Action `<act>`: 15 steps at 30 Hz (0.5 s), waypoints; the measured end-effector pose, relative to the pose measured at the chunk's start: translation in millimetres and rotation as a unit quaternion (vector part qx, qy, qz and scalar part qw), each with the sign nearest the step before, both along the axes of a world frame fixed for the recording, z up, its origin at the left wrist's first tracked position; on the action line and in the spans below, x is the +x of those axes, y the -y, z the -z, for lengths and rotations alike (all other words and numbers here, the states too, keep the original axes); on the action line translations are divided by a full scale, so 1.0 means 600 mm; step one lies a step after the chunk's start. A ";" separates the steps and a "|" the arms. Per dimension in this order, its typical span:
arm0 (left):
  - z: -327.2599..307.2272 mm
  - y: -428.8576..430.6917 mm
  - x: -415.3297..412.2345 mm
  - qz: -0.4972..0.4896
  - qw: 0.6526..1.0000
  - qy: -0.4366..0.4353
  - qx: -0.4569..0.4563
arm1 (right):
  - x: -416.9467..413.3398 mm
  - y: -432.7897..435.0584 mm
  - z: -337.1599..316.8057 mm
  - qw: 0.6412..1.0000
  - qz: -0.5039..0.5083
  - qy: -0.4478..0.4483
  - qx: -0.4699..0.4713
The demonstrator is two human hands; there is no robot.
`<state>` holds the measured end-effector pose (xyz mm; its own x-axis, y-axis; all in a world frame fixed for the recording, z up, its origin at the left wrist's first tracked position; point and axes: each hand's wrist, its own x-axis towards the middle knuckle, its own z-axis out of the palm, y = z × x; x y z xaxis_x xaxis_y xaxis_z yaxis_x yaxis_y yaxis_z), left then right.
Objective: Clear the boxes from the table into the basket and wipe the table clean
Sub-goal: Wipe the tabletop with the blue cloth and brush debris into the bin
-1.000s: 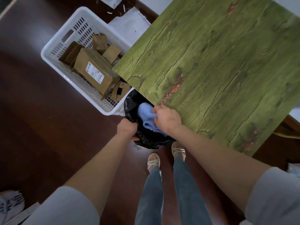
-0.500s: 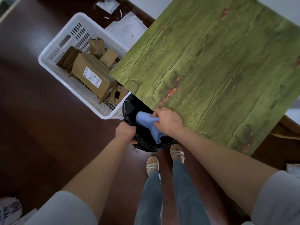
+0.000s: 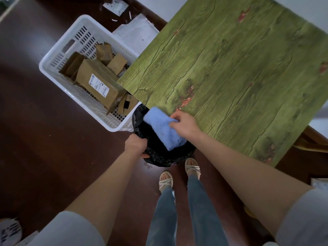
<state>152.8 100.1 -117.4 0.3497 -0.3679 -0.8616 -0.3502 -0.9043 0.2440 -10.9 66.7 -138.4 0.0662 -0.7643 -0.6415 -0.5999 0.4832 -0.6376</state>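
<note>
My right hand pinches a light blue cloth at the near left edge of the green wood-grain table. The cloth hangs spread over the mouth of a black bag-lined bin just below that edge. My left hand grips the bin's left rim. A white perforated basket stands on the floor left of the table and holds several brown cardboard boxes, the largest bearing a white label.
The floor is dark brown wood. White plastic wrap and paper scraps lie behind the basket. My sandalled feet stand right beside the bin. A shoe sits at the bottom left corner.
The blue cloth was bunched in my right hand over the bin; now it hangs unfolded and flatter. My right hand has drawn slightly right along the table edge. My left hand keeps its grip on the rim.
</note>
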 end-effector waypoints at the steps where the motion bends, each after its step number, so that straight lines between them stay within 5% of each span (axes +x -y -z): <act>1: 0.000 0.001 0.001 0.001 1.000 0.001 0.001 | -0.004 0.005 -0.003 0.997 0.071 0.033 0.007; 5: 0.004 0.003 0.004 0.000 1.000 -0.005 0.014 | -0.034 0.032 -0.018 0.955 0.283 0.083 0.040; 9: 0.003 0.004 0.004 0.001 1.000 -0.002 0.009 | -0.084 0.067 -0.026 0.936 0.346 0.062 0.027; 13: 0.001 0.006 0.004 0.002 1.000 0.007 -0.004 | -0.128 0.078 -0.020 0.965 0.184 -0.176 -0.056; 15: 0.002 0.007 0.004 -0.003 1.000 0.012 -0.003 | -0.128 0.081 -0.017 0.969 0.079 -0.210 -0.105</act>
